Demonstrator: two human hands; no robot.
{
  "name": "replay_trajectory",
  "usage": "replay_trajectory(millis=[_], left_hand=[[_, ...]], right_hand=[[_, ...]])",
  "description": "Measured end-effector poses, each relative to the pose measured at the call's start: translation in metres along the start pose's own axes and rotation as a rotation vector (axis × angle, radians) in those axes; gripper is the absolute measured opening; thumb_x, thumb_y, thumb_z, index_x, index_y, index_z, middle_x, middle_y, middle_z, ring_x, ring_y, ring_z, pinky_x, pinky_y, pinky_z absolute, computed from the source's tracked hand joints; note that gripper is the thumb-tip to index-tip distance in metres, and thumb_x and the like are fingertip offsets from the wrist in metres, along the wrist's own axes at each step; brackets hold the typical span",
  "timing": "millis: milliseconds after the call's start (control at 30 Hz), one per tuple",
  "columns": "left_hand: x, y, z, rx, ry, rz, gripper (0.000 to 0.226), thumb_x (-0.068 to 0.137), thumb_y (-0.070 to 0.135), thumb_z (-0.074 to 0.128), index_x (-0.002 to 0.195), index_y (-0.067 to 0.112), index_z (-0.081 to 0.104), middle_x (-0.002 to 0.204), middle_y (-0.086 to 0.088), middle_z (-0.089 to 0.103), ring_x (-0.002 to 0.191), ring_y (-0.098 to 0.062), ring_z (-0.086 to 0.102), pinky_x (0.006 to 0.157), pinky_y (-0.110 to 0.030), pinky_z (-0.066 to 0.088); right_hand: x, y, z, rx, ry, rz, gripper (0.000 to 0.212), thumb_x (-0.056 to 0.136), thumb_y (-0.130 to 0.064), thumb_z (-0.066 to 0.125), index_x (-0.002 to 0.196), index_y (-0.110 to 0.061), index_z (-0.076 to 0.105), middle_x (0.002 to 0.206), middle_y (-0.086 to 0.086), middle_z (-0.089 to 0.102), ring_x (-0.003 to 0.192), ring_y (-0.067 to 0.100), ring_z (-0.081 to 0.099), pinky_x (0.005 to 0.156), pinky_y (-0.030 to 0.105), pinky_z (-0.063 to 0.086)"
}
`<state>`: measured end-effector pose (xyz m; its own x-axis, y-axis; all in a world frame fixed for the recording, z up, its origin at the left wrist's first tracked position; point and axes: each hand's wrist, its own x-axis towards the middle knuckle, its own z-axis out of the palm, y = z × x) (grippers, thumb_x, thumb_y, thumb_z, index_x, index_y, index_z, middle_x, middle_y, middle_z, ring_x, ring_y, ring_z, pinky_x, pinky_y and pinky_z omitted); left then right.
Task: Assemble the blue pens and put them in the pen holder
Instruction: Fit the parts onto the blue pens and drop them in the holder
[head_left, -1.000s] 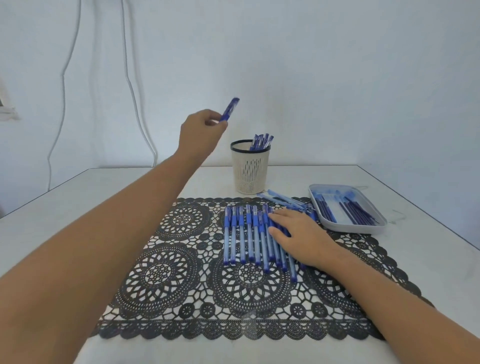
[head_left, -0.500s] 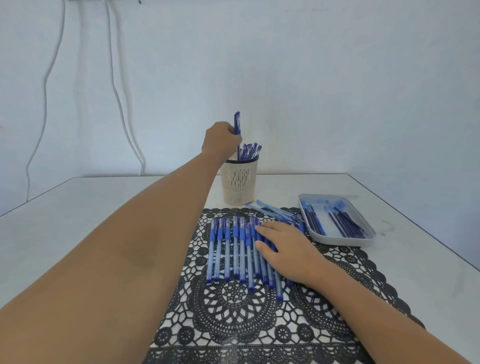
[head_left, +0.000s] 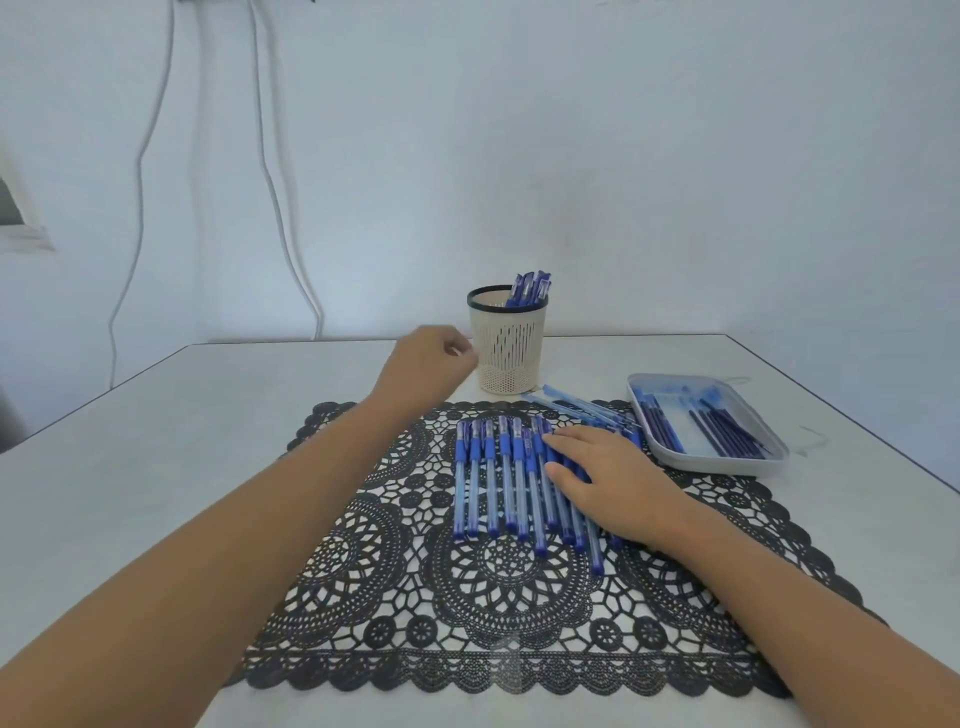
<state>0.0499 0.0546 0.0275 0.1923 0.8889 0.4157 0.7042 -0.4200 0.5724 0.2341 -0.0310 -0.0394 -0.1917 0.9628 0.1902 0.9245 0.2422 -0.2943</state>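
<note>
Several pens (head_left: 530, 288) are stowed in the holder (head_left: 508, 345); many more (head_left: 498, 478) are left. Left hand (head_left: 428, 364) is loosely curled, empty; right hand (head_left: 610, 475) is laid flat, gripping nothing.

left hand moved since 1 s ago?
Yes. The left hand has come down from above the pen holder rim to beside its left wall, now empty.
</note>
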Motion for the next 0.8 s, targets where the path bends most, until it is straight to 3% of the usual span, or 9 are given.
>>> replay_trajectory(millis=[167, 300, 500, 667, 733, 800], left_hand=[[-0.049, -0.022, 0.012, 0.128, -0.236, -0.101, 0.017, 0.089, 0.030, 0.054, 0.098, 0.017, 0.062, 0.091, 0.005, 0.059, 0.077, -0.013, 0.061, 0.067, -0.023, 0.046], [-0.061, -0.029, 0.018, 0.143, -0.257, -0.159, 0.016, 0.086, 0.032, 0.054, 0.097, 0.021, 0.053, 0.083, 0.006, 0.059, 0.069, -0.012, 0.056, 0.061, -0.024, 0.043], [-0.062, -0.022, 0.013, 0.187, -0.359, -0.138, 0.024, 0.080, 0.019, 0.055, 0.102, 0.018, 0.047, 0.087, -0.002, 0.060, 0.070, -0.014, 0.050, 0.064, -0.028, 0.043], [-0.065, -0.020, 0.005, 0.241, -0.275, -0.103, 0.026, 0.080, 0.015, 0.055, 0.105, 0.016, 0.047, 0.092, -0.001, 0.058, 0.080, -0.015, 0.055, 0.066, -0.026, 0.044], [-0.069, -0.021, -0.002, 0.218, -0.228, -0.010, 0.025, 0.081, 0.014, 0.055, 0.105, 0.016, 0.051, 0.093, 0.003, 0.055, 0.087, -0.014, 0.055, 0.070, -0.024, 0.042], [-0.072, -0.022, -0.009, 0.203, -0.209, 0.144, 0.024, 0.083, 0.013, 0.054, 0.106, 0.017, 0.057, 0.095, 0.007, 0.053, 0.087, -0.009, 0.051, 0.070, -0.017, 0.036]], right_hand=[[0.001, -0.001, 0.002, 0.006, -0.001, 0.002, 0.047, 0.098, -0.038, 0.035, 0.142, -0.023, 0.034, 0.148, -0.006, 0.032, 0.136, 0.009, 0.026, 0.115, 0.037, 0.019], [-0.001, -0.003, 0.000, -0.003, -0.004, -0.001, 0.047, 0.099, -0.038, 0.034, 0.143, -0.023, 0.034, 0.149, -0.006, 0.032, 0.137, 0.009, 0.026, 0.115, 0.032, 0.019], [-0.002, -0.004, -0.001, -0.023, -0.004, -0.016, 0.047, 0.099, -0.038, 0.035, 0.143, -0.023, 0.034, 0.148, -0.006, 0.033, 0.136, 0.008, 0.027, 0.112, 0.028, 0.019], [-0.001, -0.003, -0.004, 0.019, 0.015, -0.032, 0.044, 0.099, -0.035, 0.036, 0.141, -0.022, 0.038, 0.146, -0.006, 0.036, 0.134, 0.008, 0.030, 0.109, 0.023, 0.020], [0.000, -0.002, -0.005, 0.027, 0.053, -0.051, 0.042, 0.098, -0.034, 0.037, 0.138, -0.022, 0.042, 0.144, -0.006, 0.040, 0.132, 0.008, 0.034, 0.111, 0.026, 0.022], [0.000, -0.002, -0.005, 0.034, 0.130, -0.088, 0.040, 0.098, -0.032, 0.038, 0.136, -0.022, 0.045, 0.140, -0.007, 0.044, 0.128, 0.007, 0.038, 0.107, 0.019, 0.022]])
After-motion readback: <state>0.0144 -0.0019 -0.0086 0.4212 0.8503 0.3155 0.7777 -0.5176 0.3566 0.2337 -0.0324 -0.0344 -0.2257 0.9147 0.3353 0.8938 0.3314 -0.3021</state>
